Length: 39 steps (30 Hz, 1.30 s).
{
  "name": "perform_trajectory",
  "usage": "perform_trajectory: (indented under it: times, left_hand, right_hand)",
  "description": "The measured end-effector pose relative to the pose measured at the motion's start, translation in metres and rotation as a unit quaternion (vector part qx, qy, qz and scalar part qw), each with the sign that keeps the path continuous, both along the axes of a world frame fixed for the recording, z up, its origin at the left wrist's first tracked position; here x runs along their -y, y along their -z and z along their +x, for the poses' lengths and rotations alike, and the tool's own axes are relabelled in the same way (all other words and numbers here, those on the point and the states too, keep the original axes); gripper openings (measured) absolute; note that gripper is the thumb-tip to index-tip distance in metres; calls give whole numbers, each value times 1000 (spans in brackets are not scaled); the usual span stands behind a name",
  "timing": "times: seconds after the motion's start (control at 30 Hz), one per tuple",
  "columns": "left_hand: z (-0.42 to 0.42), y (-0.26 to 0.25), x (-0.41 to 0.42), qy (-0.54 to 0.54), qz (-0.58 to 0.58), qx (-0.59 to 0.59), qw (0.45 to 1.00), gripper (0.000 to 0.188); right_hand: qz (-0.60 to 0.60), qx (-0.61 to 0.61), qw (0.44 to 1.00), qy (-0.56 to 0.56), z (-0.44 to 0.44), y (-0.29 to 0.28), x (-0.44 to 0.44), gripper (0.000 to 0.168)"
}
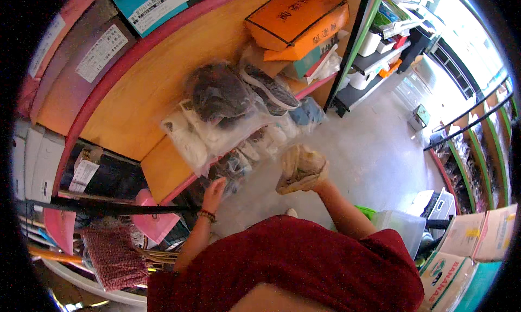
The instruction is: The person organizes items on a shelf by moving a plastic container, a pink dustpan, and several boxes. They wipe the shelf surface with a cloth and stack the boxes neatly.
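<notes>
My right hand is mostly hidden behind a crumpled tan cloth-like item, which it holds over the floor. My left hand, with a beaded bracelet at the wrist, holds nothing that I can see; it is beside the shelf edge. On the shelf ahead lie white shoes in a clear plastic bag, a dark item in clear plastic and a dark sneaker with a pale sole. More bagged shoes sit lower down, below the shelf edge.
An orange box rests on other goods at the shelf's back right. Shoe boxes stand at the left. A woven maroon mat or cloth hangs at lower left. Cardboard boxes and a clear plastic bin stand at lower right.
</notes>
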<state>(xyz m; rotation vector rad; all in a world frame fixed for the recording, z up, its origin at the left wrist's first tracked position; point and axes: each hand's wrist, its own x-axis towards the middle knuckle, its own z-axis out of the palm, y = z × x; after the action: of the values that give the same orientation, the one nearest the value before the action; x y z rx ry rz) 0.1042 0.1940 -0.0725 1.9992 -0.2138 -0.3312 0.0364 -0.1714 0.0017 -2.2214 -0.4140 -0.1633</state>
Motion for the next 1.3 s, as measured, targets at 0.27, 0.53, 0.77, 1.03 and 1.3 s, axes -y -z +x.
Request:
perform_trajectory:
  times: [0.27,0.53,0.77,1.03,1.3]
  left_hand:
    - [27,-28,96,54,-24,6,998,28]
    - [90,-74,134,59,-133,-46,988,36]
    - [164,-126,182,86,-265,-78,957,42]
    - [278,-146,266,91,-348,-150,921,57]
    - [372,-138,331,-50,-282,-127,950,44]
  right_hand:
    - [124,-26,989,71,-13,28,80,75]
    - [109,-49,991,56,24,24,110,49]
    - [80,-13,983,166,85,-8,125,45]
    - [341,-1,908,245,133,-25,136,43]
    - [-358,219,876,237,169,-104,196,43]
